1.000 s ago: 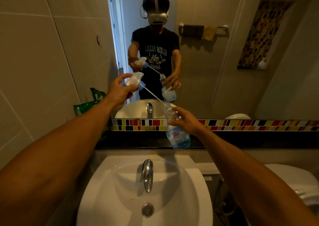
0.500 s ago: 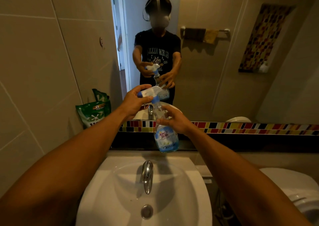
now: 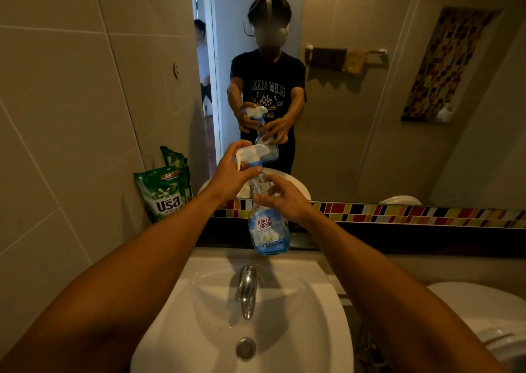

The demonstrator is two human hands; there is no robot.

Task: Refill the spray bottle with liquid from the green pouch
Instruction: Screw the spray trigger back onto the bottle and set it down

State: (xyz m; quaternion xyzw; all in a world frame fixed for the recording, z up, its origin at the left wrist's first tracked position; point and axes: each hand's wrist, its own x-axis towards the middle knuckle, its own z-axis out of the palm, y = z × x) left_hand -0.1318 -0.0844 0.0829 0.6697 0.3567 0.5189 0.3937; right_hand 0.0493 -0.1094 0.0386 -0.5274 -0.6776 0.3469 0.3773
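Far to the left of the left hand (image 3: 230, 177), a green pouch (image 3: 165, 193) stands upright on the dark ledge, leaning against the tiled wall and well apart from both hands. The left hand is wrapped around the white and blue trigger head (image 3: 252, 156), fingers and thumb closed on it, and the head sits on top of the bottle neck. Just below and to the right of that hand, the spray bottle (image 3: 269, 230) hangs upright in the air, with blue liquid low in it. The right hand (image 3: 284, 199) grips the bottle's clear neck, fingers curled around it, close under the left hand. Beneath both hands lie the tap (image 3: 247, 290) and the white sink (image 3: 182, 330).
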